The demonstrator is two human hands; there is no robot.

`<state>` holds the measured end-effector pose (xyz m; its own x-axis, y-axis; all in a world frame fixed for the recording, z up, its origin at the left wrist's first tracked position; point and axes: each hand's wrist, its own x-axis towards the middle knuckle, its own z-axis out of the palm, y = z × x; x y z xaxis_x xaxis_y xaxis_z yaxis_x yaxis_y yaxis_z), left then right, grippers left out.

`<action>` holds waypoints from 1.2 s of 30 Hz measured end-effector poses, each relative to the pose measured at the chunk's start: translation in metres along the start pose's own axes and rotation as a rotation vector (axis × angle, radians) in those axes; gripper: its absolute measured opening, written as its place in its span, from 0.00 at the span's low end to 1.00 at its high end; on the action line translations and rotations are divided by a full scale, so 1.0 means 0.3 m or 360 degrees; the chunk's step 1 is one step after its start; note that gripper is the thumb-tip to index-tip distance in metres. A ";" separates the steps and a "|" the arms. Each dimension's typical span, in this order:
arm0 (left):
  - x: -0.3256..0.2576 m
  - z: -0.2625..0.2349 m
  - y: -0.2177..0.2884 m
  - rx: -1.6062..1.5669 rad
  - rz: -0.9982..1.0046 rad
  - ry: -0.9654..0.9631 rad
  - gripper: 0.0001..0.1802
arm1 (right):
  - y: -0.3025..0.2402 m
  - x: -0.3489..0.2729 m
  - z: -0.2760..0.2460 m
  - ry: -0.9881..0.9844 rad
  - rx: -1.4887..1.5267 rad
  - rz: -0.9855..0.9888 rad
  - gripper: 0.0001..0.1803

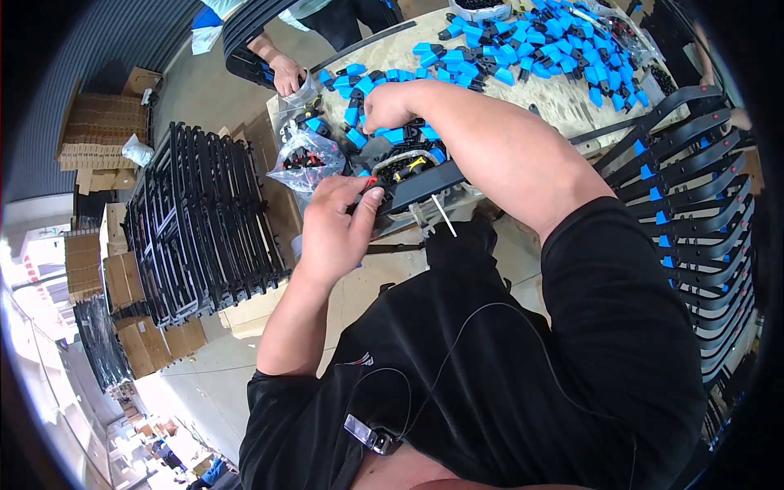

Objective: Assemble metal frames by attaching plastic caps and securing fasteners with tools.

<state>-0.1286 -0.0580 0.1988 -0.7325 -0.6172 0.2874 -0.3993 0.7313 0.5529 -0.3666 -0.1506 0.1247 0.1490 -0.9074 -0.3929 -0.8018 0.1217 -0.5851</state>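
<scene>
My left hand (336,219) is closed around the near end of a black bar (425,184), with its thumb against the end. A small red piece (371,180) shows beside the thumb. Across the table, my right hand (390,106) bends downward among blue-and-black plastic end pieces (394,135). Its fingers are curled together, and whatever is between them is hidden. Between my hands a yellow-handled tool (411,169) lies over small black parts. A thin white rod (445,216) sticks out below the bar.
A clear bag (309,161) of red and black parts lies left of the bar. Blue-and-black end pieces (539,45) heap at the back. Black frames stack at left (200,220) and right (694,212). Another person's hand (287,75) touches a bag at the far edge.
</scene>
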 end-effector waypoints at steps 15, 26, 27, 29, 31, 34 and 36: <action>-0.033 0.012 -0.003 0.0525 0.0461 -0.0034 0.10 | -0.008 0.010 -0.009 0.0024 -0.0088 -0.0024 0.25; -0.025 0.001 0.062 0.1006 0.0470 -0.0278 0.16 | 0.005 0.012 0.002 0.0049 -0.0090 0.0003 0.23; -0.028 0.004 0.060 0.1100 0.0522 -0.0269 0.18 | 0.003 0.011 0.004 0.0043 -0.0086 0.0013 0.22; -0.038 0.009 0.048 0.1045 0.0524 -0.0274 0.20 | 0.003 0.023 0.005 0.0018 -0.0066 0.0030 0.21; -0.050 0.014 0.039 0.0994 0.0534 -0.0279 0.23 | 0.012 0.031 0.001 0.0014 -0.0050 0.0038 0.20; -0.063 0.026 0.030 0.1051 0.0555 -0.0331 0.28 | 0.018 0.036 0.007 0.0036 -0.0008 0.0063 0.20; -0.065 0.037 0.024 0.1117 0.0494 -0.0390 0.29 | 0.007 0.031 0.006 0.0061 -0.0002 0.0066 0.20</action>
<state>-0.1231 -0.0375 0.1885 -0.9345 -0.3343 0.1222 -0.3515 0.9210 -0.1679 -0.3659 -0.1581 0.1185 0.0935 -0.9162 -0.3895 -0.8077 0.1590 -0.5678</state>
